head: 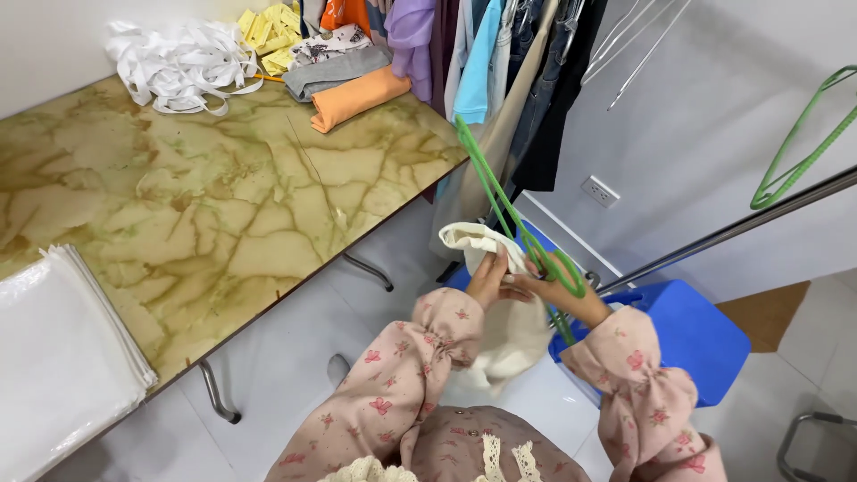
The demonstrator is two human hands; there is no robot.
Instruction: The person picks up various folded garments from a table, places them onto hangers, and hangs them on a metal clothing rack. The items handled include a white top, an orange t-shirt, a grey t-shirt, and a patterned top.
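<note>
We look down from above at our two hands, both in pink flowered sleeves, working over a white tiled floor (295,330). Our left hand (489,277) has its fingers (498,261) closed on the upper edge of a cream-coloured fabric garment (504,335), which hangs down between our arms. Our right hand (571,299) has its fingers wrapped around a bright green plastic clothes hanger (500,192), whose long arm slants up and to the left, touching the cream fabric near the top. Behind the hands sits a blue plastic bin (692,335). To the left stands a marbled green and yellow stone counter (205,205), carrying a stack of clear-wrapped white sheets (54,357), a heap of white ribbon (174,62) and a folded orange cloth (357,96). Clothes hang on a rack (500,54) beyond.
</note>
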